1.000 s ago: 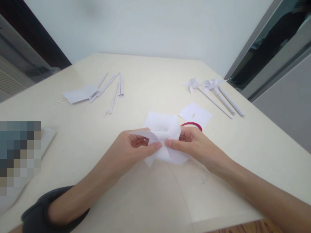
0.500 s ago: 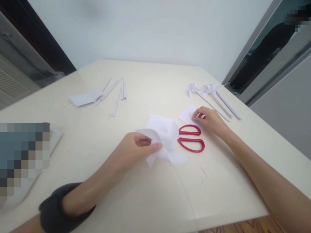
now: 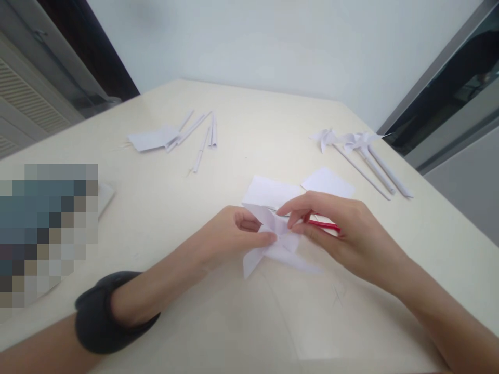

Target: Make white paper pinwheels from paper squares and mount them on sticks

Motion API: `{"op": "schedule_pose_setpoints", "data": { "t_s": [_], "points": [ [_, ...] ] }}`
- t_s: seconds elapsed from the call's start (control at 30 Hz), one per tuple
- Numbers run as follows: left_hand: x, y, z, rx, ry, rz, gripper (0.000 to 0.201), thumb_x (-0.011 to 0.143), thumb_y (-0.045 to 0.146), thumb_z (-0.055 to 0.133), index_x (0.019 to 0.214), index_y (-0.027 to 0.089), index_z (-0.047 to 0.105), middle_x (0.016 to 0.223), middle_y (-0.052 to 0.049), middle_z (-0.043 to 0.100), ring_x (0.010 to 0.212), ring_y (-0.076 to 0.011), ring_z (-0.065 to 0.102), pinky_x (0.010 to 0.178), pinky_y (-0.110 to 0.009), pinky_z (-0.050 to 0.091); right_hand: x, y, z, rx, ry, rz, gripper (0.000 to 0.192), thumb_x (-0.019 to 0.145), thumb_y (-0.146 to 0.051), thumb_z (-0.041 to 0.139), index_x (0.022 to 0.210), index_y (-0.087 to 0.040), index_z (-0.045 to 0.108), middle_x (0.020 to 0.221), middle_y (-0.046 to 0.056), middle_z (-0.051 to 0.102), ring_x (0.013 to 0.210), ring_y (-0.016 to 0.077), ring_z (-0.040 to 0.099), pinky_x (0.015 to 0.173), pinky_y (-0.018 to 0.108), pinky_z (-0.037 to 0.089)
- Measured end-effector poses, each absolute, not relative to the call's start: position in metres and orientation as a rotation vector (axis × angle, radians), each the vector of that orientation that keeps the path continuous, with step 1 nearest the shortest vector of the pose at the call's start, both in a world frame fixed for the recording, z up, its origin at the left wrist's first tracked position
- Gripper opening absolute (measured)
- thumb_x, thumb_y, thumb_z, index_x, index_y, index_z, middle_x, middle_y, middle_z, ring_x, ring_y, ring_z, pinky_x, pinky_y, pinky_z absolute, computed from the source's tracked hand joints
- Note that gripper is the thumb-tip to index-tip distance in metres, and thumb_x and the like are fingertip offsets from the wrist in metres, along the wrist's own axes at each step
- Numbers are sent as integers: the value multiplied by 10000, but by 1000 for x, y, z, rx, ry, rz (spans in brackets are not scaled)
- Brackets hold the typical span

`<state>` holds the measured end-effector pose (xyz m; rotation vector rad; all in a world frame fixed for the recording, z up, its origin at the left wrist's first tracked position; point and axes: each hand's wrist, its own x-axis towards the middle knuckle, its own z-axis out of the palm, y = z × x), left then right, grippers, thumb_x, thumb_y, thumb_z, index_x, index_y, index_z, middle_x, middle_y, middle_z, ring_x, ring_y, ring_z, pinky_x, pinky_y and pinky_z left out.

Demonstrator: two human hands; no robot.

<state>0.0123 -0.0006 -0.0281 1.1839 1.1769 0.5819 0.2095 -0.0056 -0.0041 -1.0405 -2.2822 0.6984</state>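
Observation:
A folded white paper pinwheel [image 3: 273, 250] is held just above the cream table [image 3: 234, 322], near its middle. My left hand [image 3: 230, 240] grips it from the left, thumb pressed on its centre. My right hand [image 3: 343, 235] comes in from the right, and its thumb and forefinger pinch the paper at the same centre. Whether something small sits between those fingers cannot be told. Red scissors [image 3: 326, 225] lie behind my right hand, mostly hidden by it. A black band [image 3: 101, 311] wraps my left wrist.
A white paper sheet [image 3: 268, 190] and a smaller paper square [image 3: 328, 182] lie just beyond my hands. Finished paper pinwheels on sticks [image 3: 364, 148] lie at the far right. Rolled paper sticks [image 3: 202, 134] and paper pieces [image 3: 154, 138] lie at the far left. A blurred patch [image 3: 47, 228] covers the left edge.
My right hand left the small paper square at the right and came back to the pinwheel's centre, now covering the scissors. My left hand kept its hold. The view shifted right.

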Motion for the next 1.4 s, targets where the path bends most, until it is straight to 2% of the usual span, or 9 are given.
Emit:
{"op": "schedule_pose_setpoints", "data": {
  "t_s": [0.17, 0.5, 0.8, 1.0, 1.1, 1.2, 1.27, 1.4],
  "points": [
    [12, 1, -28, 1196, 1143, 573, 188, 693, 159, 647, 825, 234, 757, 829, 12, 762, 775, -196, 695, 688, -260, 506, 207, -10, -11, -1022, -2377, 606, 338, 867, -40, 474, 1126, -257, 487, 985, -36, 641, 899, 96, 578, 737, 207, 451],
    [13, 0, -25, 1196, 1124, 536, 153, 707, 137, 644, 602, 221, 716, 674, 44, 726, 702, -141, 669, 581, -176, 465, 202, -17, -13, -918, -2557, 276, 290, 845, -26, 485, 1073, -205, 503, 961, 10, 618, 855, 131, 556, 688, 246, 413],
    [14, 0, -23, 1200, 1152, 532, 125, 722, 168, 633, 643, 215, 718, 681, 34, 724, 703, -148, 674, 590, -186, 483, 204, -16, -11, -831, -2583, 126, 222, 839, -10, 478, 1011, -143, 522, 807, 18, 580, 721, 133, 525, 620, 270, 376],
    [10, 1, -21, 1224, 1105, 585, 106, 682, 153, 642, 681, 228, 716, 736, 37, 729, 775, -183, 673, 665, -233, 500, 200, -17, -12, -791, -2668, 42, 250, 855, 7, 430, 1050, -118, 524, 807, 52, 561, 728, 158, 495, 613, 288, 367],
    [9, 1, -18, 1224, 1118, 553, 102, 662, 136, 648, 616, 217, 690, 693, 39, 712, 740, -183, 662, 649, -241, 497, 198, -18, -11, -787, -2724, 3, 296, 846, 19, 419, 1090, -119, 515, 790, 44, 539, 704, 155, 464, 600, 288, 357],
    [10, 1, -16, 1235, 1169, 540, 115, 648, 138, 651, 564, 216, 667, 641, 50, 687, 690, -165, 645, 622, -234, 483, 197, -19, -11, -791, -2728, 20, 312, 841, 26, 415, 1100, -127, 498, 855, 50, 560, 727, 153, 473, 612, 290, 363],
    [11, 1, -17, 1247, 1171, 537, 105, 647, 148, 646, 576, 220, 676, 644, 53, 683, 686, -161, 638, 606, -228, 471, 195, -20, -12, -784, -2717, 14, 283, 841, 23, 420, 1068, -126, 502, 877, 53, 573, 737, 153, 481, 615, 294, 369],
    [12, 1, -22, 1286, 1142, 544, 90, 660, 189, 619, 597, 214, 677, 661, 43, 672, 684, -163, 620, 571, -226, 445, 192, -21, -13, -767, -2662, -139, 202, 841, 15, 433, 947, -124, 533, 766, 45, 549, 698, 163, 464, 585, 299, 364]
  ]
}}
